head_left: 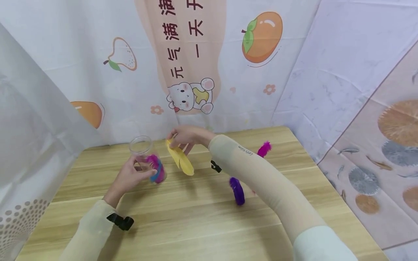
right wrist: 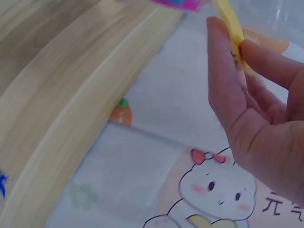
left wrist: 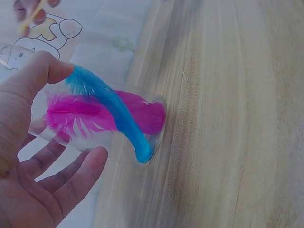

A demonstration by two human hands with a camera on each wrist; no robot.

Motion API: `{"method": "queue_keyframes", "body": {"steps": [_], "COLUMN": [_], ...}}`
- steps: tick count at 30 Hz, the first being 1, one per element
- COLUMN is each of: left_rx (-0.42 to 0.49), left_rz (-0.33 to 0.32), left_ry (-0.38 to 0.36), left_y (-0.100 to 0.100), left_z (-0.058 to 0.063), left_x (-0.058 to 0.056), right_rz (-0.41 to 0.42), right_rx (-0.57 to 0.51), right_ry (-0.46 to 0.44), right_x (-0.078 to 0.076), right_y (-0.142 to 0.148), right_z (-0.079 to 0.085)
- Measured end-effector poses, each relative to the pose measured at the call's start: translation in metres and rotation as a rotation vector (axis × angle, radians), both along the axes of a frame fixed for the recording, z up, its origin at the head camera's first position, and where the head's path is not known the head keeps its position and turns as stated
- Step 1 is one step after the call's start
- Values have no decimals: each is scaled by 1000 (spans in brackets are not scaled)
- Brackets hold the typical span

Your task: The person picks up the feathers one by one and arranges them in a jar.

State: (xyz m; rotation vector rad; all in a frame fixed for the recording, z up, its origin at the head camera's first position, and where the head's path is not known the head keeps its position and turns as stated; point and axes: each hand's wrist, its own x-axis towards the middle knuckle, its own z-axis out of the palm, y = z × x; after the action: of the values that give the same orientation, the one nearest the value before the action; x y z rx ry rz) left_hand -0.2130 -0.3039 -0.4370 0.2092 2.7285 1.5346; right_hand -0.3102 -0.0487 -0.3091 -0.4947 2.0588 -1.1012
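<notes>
My left hand (head_left: 132, 175) grips a clear jar (head_left: 141, 144) standing at the left of the table, its thumb and fingers around the wall. Inside the jar, a blue feather (left wrist: 114, 107) crosses a magenta feather (left wrist: 104, 114). My right hand (head_left: 187, 137) pinches a yellow feather (head_left: 181, 157) by one end, just right of the jar's rim and above the table; in the right wrist view thumb and forefinger meet on that yellow feather (right wrist: 231, 28).
A purple feather (head_left: 237, 191) lies on the wooden table (head_left: 183, 224) right of centre. Another magenta feather (head_left: 264, 148) lies farther back, partly hidden by my right forearm. A printed curtain (head_left: 130, 94) hangs behind the table's back edge.
</notes>
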Motion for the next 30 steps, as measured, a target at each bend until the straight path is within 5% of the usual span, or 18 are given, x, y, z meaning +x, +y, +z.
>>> {"method": "queue_keyframes", "body": {"steps": [9,20,30], "left_rx": [7,-26,-12], "left_rz": [-9,-5,6], "left_ry": [-1,7,3], "left_y": [0,-2,-3], "left_z": [0,0,2], "left_x": [-1,-1,0], "right_rz": [20,57,-36], "right_rx": [-262,-339,-554], "right_ry": [24,-14,-48], "right_x": [11,14,17], "right_y": [-12,-19,-27], "right_z": [9,15,26]}}
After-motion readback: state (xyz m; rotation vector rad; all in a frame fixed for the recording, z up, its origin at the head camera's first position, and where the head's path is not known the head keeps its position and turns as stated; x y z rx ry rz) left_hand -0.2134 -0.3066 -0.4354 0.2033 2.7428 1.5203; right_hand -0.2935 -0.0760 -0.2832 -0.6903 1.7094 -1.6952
